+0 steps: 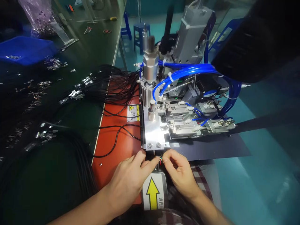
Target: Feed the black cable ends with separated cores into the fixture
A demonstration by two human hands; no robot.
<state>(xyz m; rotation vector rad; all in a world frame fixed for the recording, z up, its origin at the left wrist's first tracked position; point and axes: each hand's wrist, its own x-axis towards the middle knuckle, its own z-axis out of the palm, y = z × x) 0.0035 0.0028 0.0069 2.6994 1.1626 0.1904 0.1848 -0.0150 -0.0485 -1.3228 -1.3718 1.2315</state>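
Note:
Thin coloured wires [161, 158], red, green and white among them, stick out between my two hands at the front edge of the metal machine [154, 134]. My left hand [131, 175] lies against the machine's front corner, its index finger stretched out to the wires and its other fingers apart. On the right side of the wires, my right hand [180, 172] has thumb and index finger pressed together at their ends. A label with a yellow arrow [153, 192] is just below the hands.
Black cables [119, 86] run across the red base plate [114, 131] to bundles with metal connectors [76, 93] on the left table. A blue tray [25, 47] stands at the upper left. Blue air tubes [192, 70] arch over the machine. A dark object [253, 40] hangs at the upper right.

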